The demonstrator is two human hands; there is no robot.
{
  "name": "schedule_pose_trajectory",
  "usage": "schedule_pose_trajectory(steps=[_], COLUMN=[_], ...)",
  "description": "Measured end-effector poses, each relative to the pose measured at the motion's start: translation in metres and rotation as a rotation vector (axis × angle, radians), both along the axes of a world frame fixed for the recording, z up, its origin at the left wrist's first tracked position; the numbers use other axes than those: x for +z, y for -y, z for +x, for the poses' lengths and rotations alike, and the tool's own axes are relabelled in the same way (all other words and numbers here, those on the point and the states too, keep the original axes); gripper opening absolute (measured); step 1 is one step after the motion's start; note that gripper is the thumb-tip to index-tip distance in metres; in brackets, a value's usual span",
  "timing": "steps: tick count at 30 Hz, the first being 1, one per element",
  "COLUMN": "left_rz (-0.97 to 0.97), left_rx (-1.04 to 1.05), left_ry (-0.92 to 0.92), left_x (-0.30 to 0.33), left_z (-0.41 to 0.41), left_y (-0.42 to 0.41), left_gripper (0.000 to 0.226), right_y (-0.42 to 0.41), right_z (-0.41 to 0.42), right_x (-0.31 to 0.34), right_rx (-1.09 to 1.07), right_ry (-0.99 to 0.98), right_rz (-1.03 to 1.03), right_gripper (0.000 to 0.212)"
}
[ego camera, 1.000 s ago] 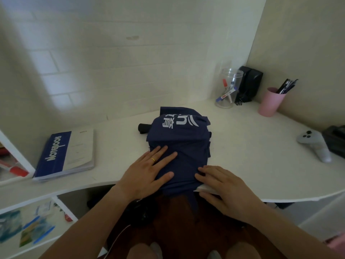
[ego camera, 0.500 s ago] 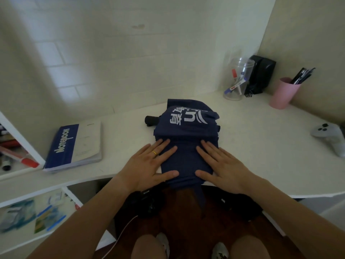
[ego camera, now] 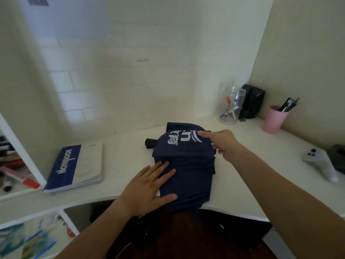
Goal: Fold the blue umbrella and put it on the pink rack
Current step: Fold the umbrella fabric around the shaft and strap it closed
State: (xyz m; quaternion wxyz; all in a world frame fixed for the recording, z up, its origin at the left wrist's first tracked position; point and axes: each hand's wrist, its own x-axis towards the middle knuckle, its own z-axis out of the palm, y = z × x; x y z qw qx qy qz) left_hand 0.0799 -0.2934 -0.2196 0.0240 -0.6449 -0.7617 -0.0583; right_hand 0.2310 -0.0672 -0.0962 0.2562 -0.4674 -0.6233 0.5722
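Observation:
The blue umbrella [ego camera: 186, 165] lies flattened on the white desk [ego camera: 242, 174], its navy fabric with white print facing up and its black handle [ego camera: 150, 143] sticking out at the far left. My left hand [ego camera: 149, 187] presses flat on the near left part of the fabric, fingers spread. My right hand [ego camera: 222, 143] reaches to the far right edge, one finger laid across the printed top and the others curled at the fabric's side, pinching it. No pink rack is in view.
A blue notebook [ego camera: 74, 167] lies left of the umbrella. At the back right stand a clear jar of pens [ego camera: 231, 107], a black device [ego camera: 252, 101] and a pink pen cup [ego camera: 273, 118]. A white controller [ego camera: 321, 163] rests at the right. Shelves [ego camera: 20, 165] stand at the left.
My right hand has left the near part of the fabric and moved forward to the far right edge. My left hand stays pressed in place. The camera has tilted up.

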Motion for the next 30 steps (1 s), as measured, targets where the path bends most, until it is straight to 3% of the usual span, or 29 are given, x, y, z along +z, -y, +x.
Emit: schedule_pose_trajectory(steps=[2,4,6,9,12,15,19,22,25,27,29,30], left_rz=[-0.006,0.008,0.027,0.091,0.114,0.126,0.135,0.245,0.533,0.665,0.695,0.706], left_rx=[0.002,-0.003,-0.009,-0.034,-0.062,-0.035,0.041,0.179,0.493,0.555,0.539,0.532], left_ry=[0.011,0.024,0.028,-0.018,-0.047,-0.047,0.029,0.282,0.876,0.877,0.799,0.843], left_x=[0.003,0.005,0.004,0.003,0.001,-0.002,-0.009,0.002,0.023,0.029,0.032,0.035], left_z=[0.001,0.001,0.001,0.001,0.001,0.005,0.008,0.017,0.03,0.038,0.042,0.044], left_y=[0.001,0.001,0.003,0.004,0.005,0.009,0.013,0.014,0.014,0.014,0.01,0.008], left_gripper=[0.081,0.077,0.075,0.072,0.07,0.068,0.071,0.075,0.078,0.077,0.065,0.055], right_y=[0.004,0.007,0.016,0.03,0.039,0.05,0.056,0.052,0.052,0.052,0.052,0.052], right_z=[0.0,0.007,0.023,0.049,0.067,0.076,0.081,0.078,0.077,0.077,0.078,0.078], right_x=[0.002,-0.003,-0.008,-0.021,-0.04,-0.061,-0.08,-0.083,-0.082,-0.084,-0.084,-0.084], right_rx=[0.033,0.121,0.247,0.383,0.465,0.467,0.376,0.368,0.387,0.389,0.395,0.397], right_ry=[-0.145,-0.236,-0.207,-0.138,-0.121,-0.18,-0.094,-0.009,0.011,0.007,0.011,0.007], right_rz=[-0.019,-0.025,0.001,0.055,0.054,-0.02,0.054,0.086,0.086,0.084,0.098,0.098], right_gripper=[0.035,0.028,0.016,0.023,0.014,0.03,0.018,0.01,0.008,0.009,0.01,0.01])
